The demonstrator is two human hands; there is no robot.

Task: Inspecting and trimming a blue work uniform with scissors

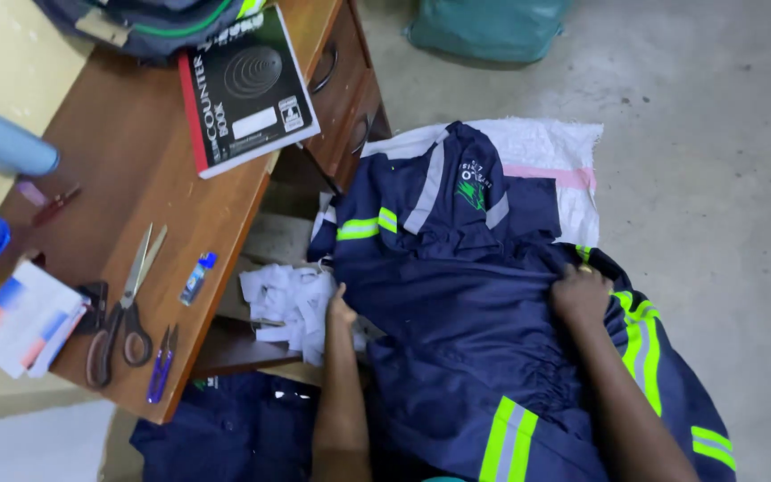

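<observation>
A navy work coverall (457, 295) with lime and grey reflective stripes lies spread over my lap and the floor. My left hand (341, 311) presses on its left edge, fingers tucked against the cloth beside a heap of small white paper labels (289, 303). My right hand (580, 293) is closed on a bunched fold of the coverall near a striped sleeve. The garment's upper part rests on a white woven sack (553, 152).
A wooden desk (136, 161) at the left holds large scissors (125, 308), small blue thread snips (161, 364), a black notebook (247, 85), a small glue tube (196, 278) and paper packs. More navy cloth (225, 433) lies under the desk. A green bag (488, 27) sits on the concrete floor.
</observation>
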